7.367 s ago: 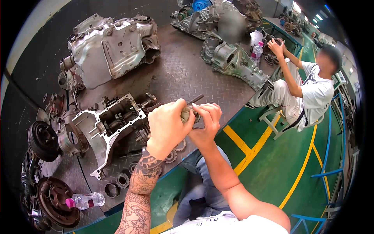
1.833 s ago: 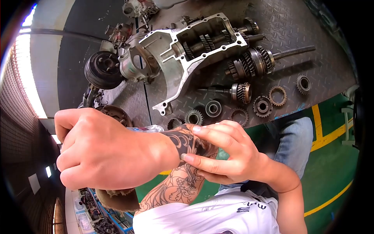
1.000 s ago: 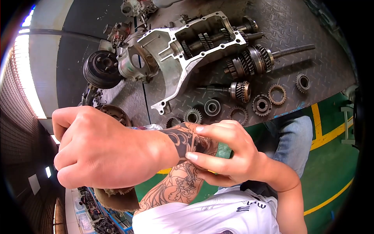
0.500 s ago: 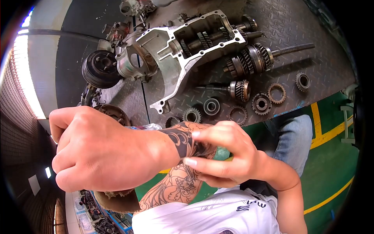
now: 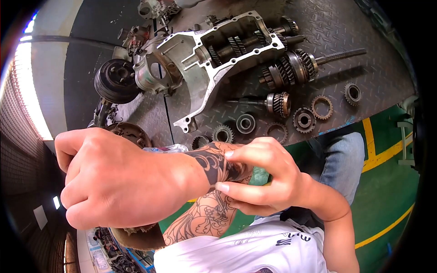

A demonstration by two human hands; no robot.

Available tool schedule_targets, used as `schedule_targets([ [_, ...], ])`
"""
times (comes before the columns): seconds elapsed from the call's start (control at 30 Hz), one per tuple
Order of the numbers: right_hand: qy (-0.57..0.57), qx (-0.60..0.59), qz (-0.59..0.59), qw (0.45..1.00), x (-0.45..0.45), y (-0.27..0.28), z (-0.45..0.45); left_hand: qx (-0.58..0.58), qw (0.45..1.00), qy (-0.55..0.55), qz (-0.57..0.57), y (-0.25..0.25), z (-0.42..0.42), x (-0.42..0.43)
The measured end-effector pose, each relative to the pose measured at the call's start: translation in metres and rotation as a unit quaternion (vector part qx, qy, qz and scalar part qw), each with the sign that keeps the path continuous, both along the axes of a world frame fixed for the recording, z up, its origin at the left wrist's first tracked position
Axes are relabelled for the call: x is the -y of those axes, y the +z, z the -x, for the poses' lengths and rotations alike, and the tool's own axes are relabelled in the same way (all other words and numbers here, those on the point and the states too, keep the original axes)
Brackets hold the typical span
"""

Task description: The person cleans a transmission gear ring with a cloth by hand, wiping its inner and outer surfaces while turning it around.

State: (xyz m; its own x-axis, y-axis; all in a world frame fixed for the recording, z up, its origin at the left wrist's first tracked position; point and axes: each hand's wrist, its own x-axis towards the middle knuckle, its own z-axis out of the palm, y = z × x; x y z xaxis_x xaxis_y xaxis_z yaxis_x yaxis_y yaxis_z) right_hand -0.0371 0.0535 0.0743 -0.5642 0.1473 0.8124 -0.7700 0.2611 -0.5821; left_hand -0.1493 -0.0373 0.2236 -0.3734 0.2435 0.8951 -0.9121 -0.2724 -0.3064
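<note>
My left hand [image 5: 123, 179] is a closed fist at the lower left, back of the hand up; its palm side is hidden. Fingers apart, my right hand [image 5: 268, 179] has its fingertips at the tattooed left forearm [image 5: 218, 164], just behind the wrist, with no object visible between them. Beyond my hands, an open metal gearbox housing [image 5: 205, 59] lies on the metal table [image 5: 359, 27], with geared shafts inside. Beside it are a large gear shaft [image 5: 293, 68] and a shorter one [image 5: 275, 103]. Several loose rings and gears [image 5: 304, 120] line the near edge.
A black drum [image 5: 117, 81] and a rusty one [image 5: 132, 132] sit at the table's left, with more castings [image 5: 157, 10] behind. A clear plastic item [image 5: 170, 149] is partly hidden by my wrist. Below left is a brown object [image 5: 139, 236] I cannot identify.
Since the oldest frame, the view has swung left, and the small part and rod in my hands are out of sight. Over the last second, my fist has shifted slightly left.
</note>
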Motion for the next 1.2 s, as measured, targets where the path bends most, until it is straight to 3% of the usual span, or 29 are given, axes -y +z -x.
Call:
schedule_targets([
  [1.2, 0.001, -0.017, 0.014, 1.000, 0.007, -0.003, 0.003, 0.005, 1.000, -0.006, 0.003, -0.001, 0.002, 0.000],
])
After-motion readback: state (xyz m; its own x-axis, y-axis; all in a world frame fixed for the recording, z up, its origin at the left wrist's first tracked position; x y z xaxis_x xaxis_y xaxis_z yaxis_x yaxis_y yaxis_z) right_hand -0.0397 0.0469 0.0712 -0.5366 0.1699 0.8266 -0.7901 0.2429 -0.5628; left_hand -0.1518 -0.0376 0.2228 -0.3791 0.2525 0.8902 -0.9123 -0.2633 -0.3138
